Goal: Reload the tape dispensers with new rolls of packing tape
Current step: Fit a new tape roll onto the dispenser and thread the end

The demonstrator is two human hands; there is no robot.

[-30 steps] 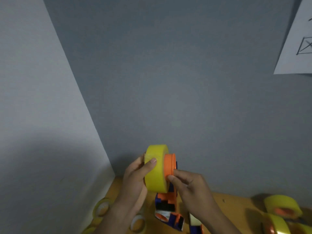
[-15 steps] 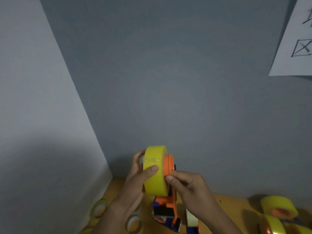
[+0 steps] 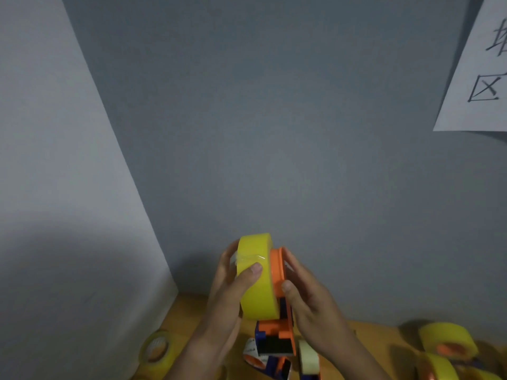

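I hold an orange and blue tape dispenser (image 3: 277, 333) upright above the wooden table (image 3: 189, 319). A new yellow tape roll (image 3: 256, 286) sits against its orange hub (image 3: 277, 272). My left hand (image 3: 227, 294) grips the roll, thumb across its outer face, fingers behind it. My right hand (image 3: 304, 294) holds the orange hub from the right, thumb on its rim and fingers along its far side. A loose tape end shows on the roll near my left thumb.
A near-empty roll (image 3: 156, 349) lies at the left on the table. Another dispenser (image 3: 274, 363) and a pale roll (image 3: 308, 357) lie below my hands. Loaded yellow rolls (image 3: 447, 344) sit at the right. Grey walls meet just behind; a paper sign (image 3: 480, 72) hangs upper right.
The roll has slid closer onto the orange hub. My right hand has shifted from pinching the hub's front to cupping it from the side. The dispenser rose slightly.
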